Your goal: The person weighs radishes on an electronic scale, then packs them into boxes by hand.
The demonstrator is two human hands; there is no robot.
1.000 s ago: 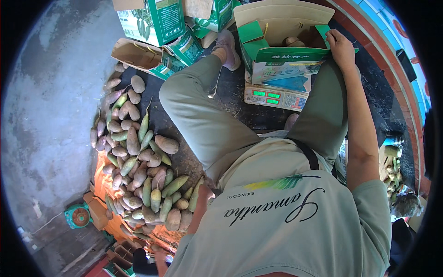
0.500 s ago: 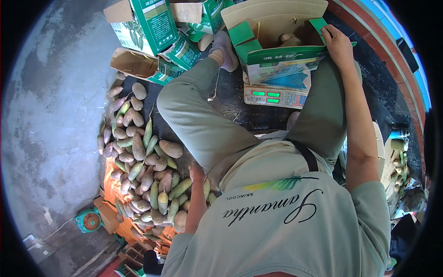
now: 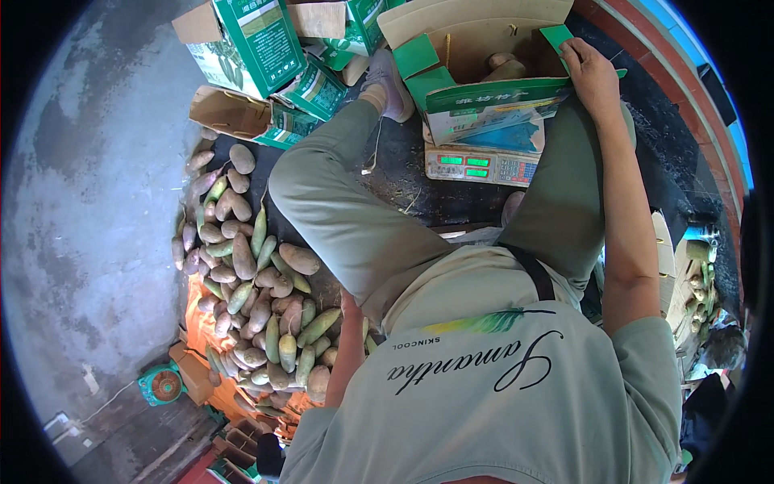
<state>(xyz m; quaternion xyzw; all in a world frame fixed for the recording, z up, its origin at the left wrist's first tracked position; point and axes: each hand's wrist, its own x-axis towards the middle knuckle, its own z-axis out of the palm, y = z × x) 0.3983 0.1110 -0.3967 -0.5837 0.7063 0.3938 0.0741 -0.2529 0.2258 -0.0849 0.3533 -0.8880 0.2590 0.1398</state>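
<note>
From the head camera, looking down past my knees: my right hand (image 3: pixel 592 77) rests on the right rim of the open green-and-brown carton (image 3: pixel 484 77), fingers curled over the edge and closed on the cardboard. The carton sits on a flat weighing scale (image 3: pixel 481 167) with lit green digits, on the dark ground between my feet. A couple of pale brown tubers (image 3: pixel 504 64) lie inside it, near the back wall.

My left hand is out of sight — the arm drops beside my left thigh toward the heap of brown and green produce (image 3: pixel 258 298) spread on the floor, and I cannot tell whether it is open or gripping anything there.

More green cartons (image 3: pixel 242 44) lie tipped over at the far left, well apart from the scale.

To do this well, I judge I should keep the carton square on the scale and let my right hand press lightly — any weight on the rim would falsify the reading. Pieces should go in gently, so nothing bruises.
</note>
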